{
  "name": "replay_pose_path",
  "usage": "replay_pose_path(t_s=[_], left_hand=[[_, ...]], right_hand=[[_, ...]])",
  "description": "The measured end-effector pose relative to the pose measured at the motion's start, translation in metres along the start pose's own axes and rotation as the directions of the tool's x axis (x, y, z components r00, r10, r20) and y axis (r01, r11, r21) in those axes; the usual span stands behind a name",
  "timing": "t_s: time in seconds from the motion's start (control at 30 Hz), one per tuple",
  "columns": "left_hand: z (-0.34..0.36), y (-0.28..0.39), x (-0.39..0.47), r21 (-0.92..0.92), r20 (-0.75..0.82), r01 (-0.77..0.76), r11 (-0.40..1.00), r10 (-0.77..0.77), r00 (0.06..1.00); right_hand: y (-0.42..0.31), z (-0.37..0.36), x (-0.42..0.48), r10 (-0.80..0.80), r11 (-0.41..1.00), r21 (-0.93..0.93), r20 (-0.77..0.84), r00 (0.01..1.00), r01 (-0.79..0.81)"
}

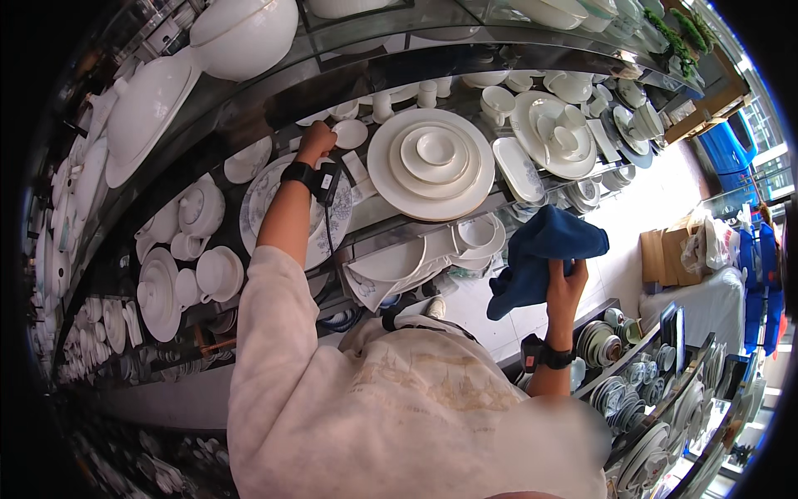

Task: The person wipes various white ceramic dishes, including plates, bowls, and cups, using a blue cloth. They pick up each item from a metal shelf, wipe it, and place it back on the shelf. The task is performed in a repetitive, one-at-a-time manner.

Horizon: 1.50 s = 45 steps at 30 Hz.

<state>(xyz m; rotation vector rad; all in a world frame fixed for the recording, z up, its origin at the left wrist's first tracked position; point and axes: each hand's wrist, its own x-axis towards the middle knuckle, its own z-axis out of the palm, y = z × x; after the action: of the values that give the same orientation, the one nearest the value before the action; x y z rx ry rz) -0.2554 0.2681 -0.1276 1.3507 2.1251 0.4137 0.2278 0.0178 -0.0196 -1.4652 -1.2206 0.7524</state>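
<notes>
My left hand reaches onto the glass shelf with its fingers curled. It is right beside a small round white dish; whether the fingers grip its rim is hidden. Below that wrist lies a large plate with a blue floral pattern, partly covered by the forearm. To the right of it stands a stack of gold-rimmed white plates topped by a small bowl. My right hand holds a bunched dark blue cloth in front of the shelf, over the aisle.
White cups, an oblong dish and another place setting crowd the shelf's right side. Teapots stand at left. A lower shelf holds bowls. Behind on the right are racks of stacked plates and cardboard boxes.
</notes>
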Motion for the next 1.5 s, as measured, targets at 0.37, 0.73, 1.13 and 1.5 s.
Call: replay_pose_path(t_s=[0.37, 0.73, 1.13, 1.5], left_hand=[[-0.013, 0.042, -0.213, -0.367, -0.179, -0.427, 0.826, 0.388, 0.904], [-0.038, -0.009, -0.371, -0.252, -0.431, -0.435, 0.864, 0.303, 0.85], [-0.064, -0.082, -0.413, -0.405, -0.401, -0.313, 0.859, 0.141, 0.905], [-0.072, -0.16, -0.443, 0.24, -0.138, -0.472, 0.848, 0.511, 0.848]], right_hand=[[-0.026, 0.089, 0.016, -0.143, 0.964, 0.25, 0.212, 0.967, 0.087], [-0.053, 0.216, -0.035, -0.221, 0.974, 0.142, 0.772, 0.596, 0.177], [-0.105, 0.274, -0.123, -0.329, 0.924, 0.377, 0.688, 0.647, 0.069], [-0.131, 0.283, -0.155, -0.82, 0.287, 0.457, 0.571, -0.031, 0.842]])
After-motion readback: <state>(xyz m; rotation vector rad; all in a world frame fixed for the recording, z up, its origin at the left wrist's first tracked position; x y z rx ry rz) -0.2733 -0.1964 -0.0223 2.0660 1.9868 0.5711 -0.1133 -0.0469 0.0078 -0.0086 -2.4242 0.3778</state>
